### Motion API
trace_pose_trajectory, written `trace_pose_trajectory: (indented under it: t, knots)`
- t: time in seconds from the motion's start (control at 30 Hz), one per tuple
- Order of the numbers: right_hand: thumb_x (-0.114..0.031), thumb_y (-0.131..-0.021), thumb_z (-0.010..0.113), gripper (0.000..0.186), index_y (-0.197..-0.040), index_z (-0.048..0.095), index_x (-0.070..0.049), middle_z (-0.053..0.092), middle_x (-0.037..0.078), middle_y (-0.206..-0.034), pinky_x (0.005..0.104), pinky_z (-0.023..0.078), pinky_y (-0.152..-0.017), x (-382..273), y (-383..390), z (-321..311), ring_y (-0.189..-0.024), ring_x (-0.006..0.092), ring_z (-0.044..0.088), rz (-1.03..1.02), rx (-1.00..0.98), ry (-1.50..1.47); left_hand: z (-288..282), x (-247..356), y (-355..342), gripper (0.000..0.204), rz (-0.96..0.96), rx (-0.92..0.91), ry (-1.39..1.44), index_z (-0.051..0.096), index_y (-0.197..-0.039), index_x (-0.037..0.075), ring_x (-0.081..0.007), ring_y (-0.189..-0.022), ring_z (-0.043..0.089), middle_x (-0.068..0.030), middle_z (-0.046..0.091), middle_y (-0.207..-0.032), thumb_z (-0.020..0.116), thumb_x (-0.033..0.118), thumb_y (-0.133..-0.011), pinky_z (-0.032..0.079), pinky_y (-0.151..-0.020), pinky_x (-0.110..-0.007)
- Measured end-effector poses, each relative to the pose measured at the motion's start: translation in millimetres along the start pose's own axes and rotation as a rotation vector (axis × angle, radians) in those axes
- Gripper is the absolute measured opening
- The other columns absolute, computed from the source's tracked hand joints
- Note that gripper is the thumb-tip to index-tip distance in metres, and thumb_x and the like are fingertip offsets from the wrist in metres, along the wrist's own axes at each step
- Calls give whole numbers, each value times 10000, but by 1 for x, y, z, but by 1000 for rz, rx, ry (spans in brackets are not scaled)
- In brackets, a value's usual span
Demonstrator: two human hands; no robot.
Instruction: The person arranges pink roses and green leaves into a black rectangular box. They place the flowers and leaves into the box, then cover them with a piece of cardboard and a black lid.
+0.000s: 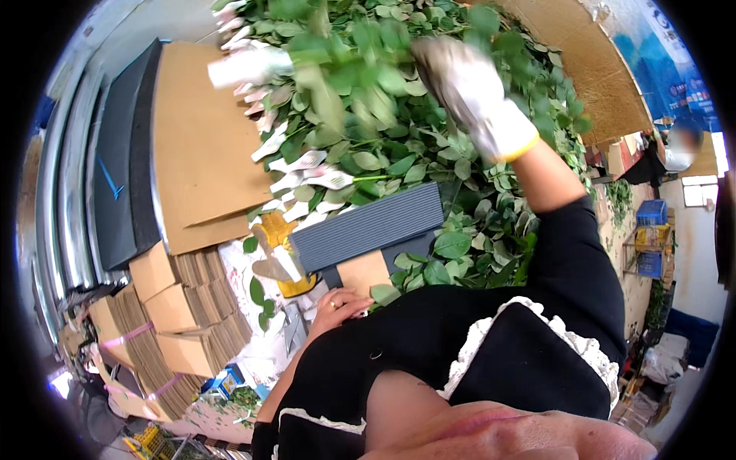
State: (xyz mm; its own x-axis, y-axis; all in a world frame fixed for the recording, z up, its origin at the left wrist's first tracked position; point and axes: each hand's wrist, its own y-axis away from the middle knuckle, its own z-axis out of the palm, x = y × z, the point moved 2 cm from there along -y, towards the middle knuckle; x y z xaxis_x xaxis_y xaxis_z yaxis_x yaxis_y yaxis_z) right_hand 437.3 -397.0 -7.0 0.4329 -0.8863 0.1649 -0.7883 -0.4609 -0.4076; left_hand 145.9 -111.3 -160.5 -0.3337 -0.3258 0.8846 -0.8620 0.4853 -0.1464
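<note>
My right hand [471, 96], in a white glove with a dark palm and yellow cuff, is closed round a leafy rose stem [360, 65] over the pile. The stem is smeared by motion, and a white sleeve [245, 67] covers its bud end at the left. Beneath it lies a thick heap of leafy rose stems [414, 142], their white-sleeved heads pointing left. My bare left hand [343, 308], with a ring on it, rests with fingers stretched at the lower edge of a brown cardboard piece [364, 272]. Just above that is a ribbed dark grey board [368, 226].
A yellow and grey work glove [277, 244] lies left of the ribbed board. Large cardboard sheets [207, 146] stand at the left, above stacks of folded cardboard [184, 299]. Another cardboard panel [583, 69] borders the heap at upper right. A person [678, 149] is far right.
</note>
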Motion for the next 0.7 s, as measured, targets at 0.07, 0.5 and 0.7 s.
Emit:
trace_pose_trajectory:
  t: [0.07,0.5,0.7]
  knots:
    - [-196,-869,589,218,-1075,638,-142,663,134,-1010,434,528,-770,-9,34,14,-908,324,651,-171,-464,-158,-4,4,2,360,-9,3,67,710,-1093,132,-248,-978,617,-28,649,-924,716,134,-733,426,-982,-432]
    - [-112,-819,581,266,-1043,720,-73,710,120,-1062,407,547,-839,-24,-121,161,-998,275,683,125,-661,-58,9,-20,15,245,-65,-56,80,713,-1034,134,-234,-1083,593,-2,697,-1040,670,150,-794,411,-988,-408]
    - [-93,-854,537,194,-962,688,-37,702,137,-1019,419,554,-808,-23,-138,35,-927,282,686,-45,-222,49,12,-34,16,333,-7,-82,12,717,-1077,154,-276,-1032,593,-25,675,-962,729,202,-747,424,-977,-410]
